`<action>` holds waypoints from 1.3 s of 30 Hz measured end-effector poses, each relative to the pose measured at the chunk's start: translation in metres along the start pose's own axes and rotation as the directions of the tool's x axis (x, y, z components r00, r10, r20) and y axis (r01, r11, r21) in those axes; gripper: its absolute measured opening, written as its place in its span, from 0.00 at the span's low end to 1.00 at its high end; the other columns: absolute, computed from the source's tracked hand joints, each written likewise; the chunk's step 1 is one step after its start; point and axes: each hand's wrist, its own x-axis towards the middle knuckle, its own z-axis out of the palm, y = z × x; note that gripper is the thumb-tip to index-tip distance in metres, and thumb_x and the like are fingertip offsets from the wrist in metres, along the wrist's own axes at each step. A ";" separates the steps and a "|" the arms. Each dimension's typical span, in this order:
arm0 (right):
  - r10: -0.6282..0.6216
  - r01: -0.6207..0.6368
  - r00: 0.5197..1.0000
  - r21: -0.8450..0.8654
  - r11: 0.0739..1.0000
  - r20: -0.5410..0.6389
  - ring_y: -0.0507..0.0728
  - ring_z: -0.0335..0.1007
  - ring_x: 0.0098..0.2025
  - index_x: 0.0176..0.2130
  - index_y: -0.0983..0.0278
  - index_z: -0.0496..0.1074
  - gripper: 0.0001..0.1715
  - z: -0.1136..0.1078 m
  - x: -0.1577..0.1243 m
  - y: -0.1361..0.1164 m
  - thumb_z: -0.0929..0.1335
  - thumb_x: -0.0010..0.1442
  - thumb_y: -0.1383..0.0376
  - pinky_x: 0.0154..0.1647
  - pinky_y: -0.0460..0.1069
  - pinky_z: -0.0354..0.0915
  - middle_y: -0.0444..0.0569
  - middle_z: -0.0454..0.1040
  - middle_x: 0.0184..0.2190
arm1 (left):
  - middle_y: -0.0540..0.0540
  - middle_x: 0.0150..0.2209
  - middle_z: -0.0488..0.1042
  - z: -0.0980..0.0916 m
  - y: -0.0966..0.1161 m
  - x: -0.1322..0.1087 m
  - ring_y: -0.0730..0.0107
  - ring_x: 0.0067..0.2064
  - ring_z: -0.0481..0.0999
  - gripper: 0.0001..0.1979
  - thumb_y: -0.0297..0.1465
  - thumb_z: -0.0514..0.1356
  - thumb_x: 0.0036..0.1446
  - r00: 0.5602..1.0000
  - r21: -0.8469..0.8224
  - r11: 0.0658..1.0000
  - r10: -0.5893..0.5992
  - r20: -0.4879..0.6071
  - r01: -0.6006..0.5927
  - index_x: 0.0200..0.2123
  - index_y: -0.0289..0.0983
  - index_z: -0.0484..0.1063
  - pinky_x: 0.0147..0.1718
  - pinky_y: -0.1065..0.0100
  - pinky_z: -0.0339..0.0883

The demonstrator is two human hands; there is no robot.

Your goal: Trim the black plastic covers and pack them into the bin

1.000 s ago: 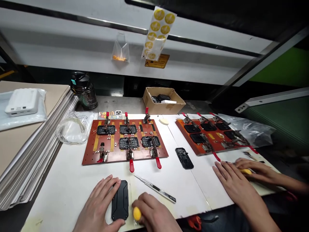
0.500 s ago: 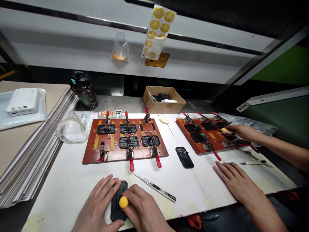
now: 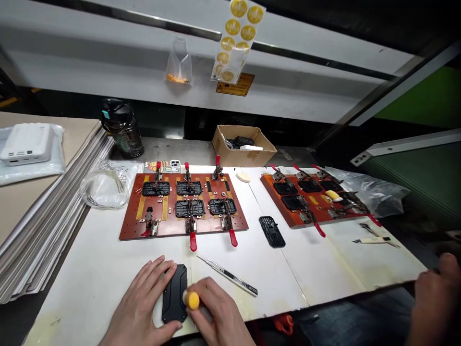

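1. The person's left hand [image 3: 139, 300] lies near the front edge of the white surface [image 3: 90, 274]. Its fingers are spread apart and rest over the left side of a black rectangular plastic part [image 3: 175, 294], without curling around it.
2. The right hand [image 3: 216, 307] has its fingers curled together, clamped on a tool with a round yellow knob [image 3: 192, 300]. The knob sits at the right edge of the black rectangular plastic part, and the hand hides most of the tool.
3. The black rectangular plastic part lies flat between the hands, close to the front edge.
4. A slim steel craft knife [image 3: 230, 276] lies diagonally just beyond the right hand, untouched.
5. Toward the far edge, two red-brown fixture boards sit side by side. The left board [image 3: 173, 228] holds black frames under toggle clamps with red handles [image 3: 193, 241]. The right board [image 3: 293, 216] holds more frames and a yellow-handled tool [image 3: 333, 195].
6. A loose black lattice frame [image 3: 272, 231] lies between the boards.
7. A co-worker's hand [image 3: 435, 300] shows at the lower right corner, just off the surface.
8. A cardboard box [image 3: 241, 158] and a dark water bottle [image 3: 122, 129] stand beyond the far edge. A stack of pale sheets [image 3: 61, 192] lies along the left edge.
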 end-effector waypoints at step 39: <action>0.071 -0.065 0.979 -0.037 0.997 0.193 0.53 0.71 0.38 0.42 0.59 0.76 0.11 -0.018 -0.007 -0.012 0.72 0.57 0.67 0.38 0.44 0.64 0.44 0.72 0.38 | 0.41 0.69 0.62 0.011 -0.010 -0.004 0.51 0.66 0.67 0.44 0.45 0.63 0.57 0.991 0.098 0.991 0.101 -0.090 -0.092 0.71 0.38 0.51 0.61 0.51 0.68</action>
